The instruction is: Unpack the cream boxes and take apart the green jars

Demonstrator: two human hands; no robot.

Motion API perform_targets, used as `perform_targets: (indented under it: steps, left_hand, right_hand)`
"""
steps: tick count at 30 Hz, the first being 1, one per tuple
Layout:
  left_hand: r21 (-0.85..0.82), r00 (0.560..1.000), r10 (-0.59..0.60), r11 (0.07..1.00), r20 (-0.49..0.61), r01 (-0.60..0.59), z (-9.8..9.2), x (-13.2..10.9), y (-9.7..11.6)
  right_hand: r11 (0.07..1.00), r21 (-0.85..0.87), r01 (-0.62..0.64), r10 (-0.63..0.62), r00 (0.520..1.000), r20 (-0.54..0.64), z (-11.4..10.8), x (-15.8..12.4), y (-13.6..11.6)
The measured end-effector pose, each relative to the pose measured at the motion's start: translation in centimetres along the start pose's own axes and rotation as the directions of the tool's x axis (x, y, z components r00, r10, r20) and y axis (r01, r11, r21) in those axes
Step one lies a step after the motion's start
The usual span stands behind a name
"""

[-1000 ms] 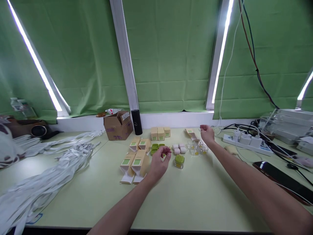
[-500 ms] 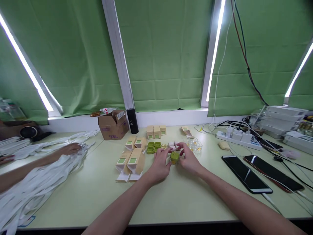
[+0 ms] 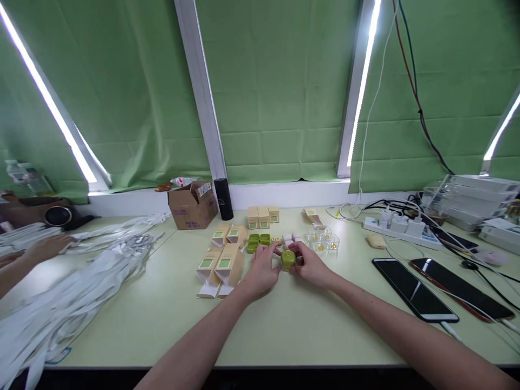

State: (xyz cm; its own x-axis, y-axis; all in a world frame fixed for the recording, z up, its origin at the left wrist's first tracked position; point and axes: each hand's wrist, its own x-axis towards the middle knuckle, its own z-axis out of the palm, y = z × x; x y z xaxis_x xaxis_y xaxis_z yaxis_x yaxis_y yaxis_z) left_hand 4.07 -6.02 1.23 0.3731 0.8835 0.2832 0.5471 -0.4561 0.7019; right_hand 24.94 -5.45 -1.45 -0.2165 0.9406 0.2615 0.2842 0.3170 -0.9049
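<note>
My left hand [image 3: 262,266] and my right hand [image 3: 312,265] meet at the middle of the pale green table [image 3: 284,319], both closed round a small green-lidded jar [image 3: 288,259]. Just behind the jar lie green lids [image 3: 258,241], small white caps [image 3: 291,238] and clear little cups [image 3: 323,241]. Tan cartons with green labels [image 3: 221,262] lie to the left of my left hand. Three closed tan boxes [image 3: 263,216] stand further back.
A heap of white straps [image 3: 73,292] covers the table's left side, where another person's hand [image 3: 44,248] rests. A cardboard box [image 3: 192,205] and a black cylinder [image 3: 221,199] stand at the back. Two phones [image 3: 414,288], a power strip [image 3: 400,227] and cables lie on the right.
My right hand came back from the clear cups and joined my left hand on the green-lidded jar. Another person's hand has appeared on the straps and shifted left.
</note>
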Motion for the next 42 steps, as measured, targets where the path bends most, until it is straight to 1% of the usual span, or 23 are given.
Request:
perform_targets:
  steps: [2, 4, 6, 11, 13, 15, 18, 22, 24, 27, 29, 32, 34, 36, 38, 40, 42]
  left_hand:
    - [-0.028, 0.999, -0.032, 0.999, 0.008, 0.032, -0.1, 0.0, -0.1]
    - [-0.061, 0.998, -0.064, 0.996, 0.015, 0.065, -0.2, 0.0, -0.2]
    - [-0.073, 0.996, -0.089, 0.993, 0.014, 0.09, -0.2, 0.1, -0.3]
    - [-0.049, 0.994, -0.107, 0.993, 0.01, 0.108, -0.3, 0.3, -0.6]
    - [-0.076, 0.993, -0.115, 0.99, 0.0, 0.115, -0.4, 0.4, -0.6]
    - [-0.134, 0.994, -0.109, 0.986, -0.03, 0.104, -0.6, 0.5, -0.4]
    - [-0.267, 0.995, -0.087, 0.961, -0.055, 0.069, -1.0, 0.9, 0.3]
    - [-0.499, 0.998, -0.063, 0.866, -0.03, 0.04, -1.4, 1.2, 1.1]
    - [-0.562, 0.997, -0.077, 0.826, -0.029, 0.047, -1.3, 1.3, 1.1]
    - [-0.612, 0.996, -0.094, 0.787, 0.001, 0.074, -1.0, 1.1, 1.0]
    - [-0.674, 0.995, -0.088, 0.732, 0.048, 0.098, -0.7, 0.9, 1.0]
    - [-0.771, 0.99, -0.05, 0.623, 0.131, 0.133, -0.5, 0.8, 1.3]
    - [-0.791, 0.987, -0.007, 0.596, 0.162, 0.134, -0.3, 0.8, 1.5]
    - [-0.778, 0.988, 0.022, 0.62, 0.151, 0.105, -0.3, 0.9, 1.7]
    - [-0.744, 0.993, 0.032, 0.665, 0.11, 0.061, -0.2, 0.9, 1.7]
    - [-0.7, 0.997, 0.027, 0.713, 0.065, 0.026, -0.2, 0.9, 1.8]
    - [-0.653, 1.0, 0.001, 0.758, 0.007, 0.004, -0.1, 0.8, 1.8]
  right_hand:
    - [1.0, -0.013, -0.011, 0.011, 0.999, 0.035, 0.1, 0.5, -0.1]
    - [1.0, -0.018, -0.013, 0.014, 0.999, 0.044, 0.2, 0.7, -0.1]
    - [1.0, -0.019, 0.002, -0.002, 0.999, 0.033, 0.4, 0.6, -0.1]
    - [0.999, -0.011, 0.042, -0.042, 0.999, 0.032, 0.6, -0.3, -0.2]
    - [0.999, 0.009, 0.046, -0.046, 0.999, 0.01, 0.5, -0.3, -0.3]
    - [0.995, 0.081, 0.055, -0.052, 0.998, -0.035, 0.4, -0.2, -0.3]
    - [0.963, 0.265, 0.055, -0.028, 0.994, -0.102, 0.1, -0.1, -0.6]
    - [0.885, 0.461, 0.068, -0.009, 0.992, -0.128, 0.1, -0.4, -1.8]
    - [0.853, 0.516, 0.078, -0.012, 0.991, -0.131, 0.2, -0.7, -2.4]
    - [0.826, 0.557, 0.086, -0.018, 0.992, -0.125, 0.5, -1.0, -3.0]
    - [0.822, 0.564, 0.079, -0.013, 0.993, -0.12, 0.6, -1.1, -3.1]
    - [0.809, 0.584, 0.063, 0.006, 0.993, -0.114, 0.6, -1.1, -2.9]
    - [0.79, 0.611, 0.05, 0.012, 0.995, -0.097, 0.5, -1.1, -2.8]
    - [0.773, 0.633, 0.029, 0.019, 0.997, -0.07, 0.5, -1.1, -2.8]
    - [0.759, 0.651, 0.011, 0.018, 0.999, -0.039, 0.5, -1.2, -2.9]
    - [0.744, 0.669, 0.003, 0.005, 1.0, -0.01, 0.6, -1.2, -3.0]
    - [0.723, 0.69, 0.013, -0.001, 1.0, -0.017, 0.6, -1.2, -3.1]
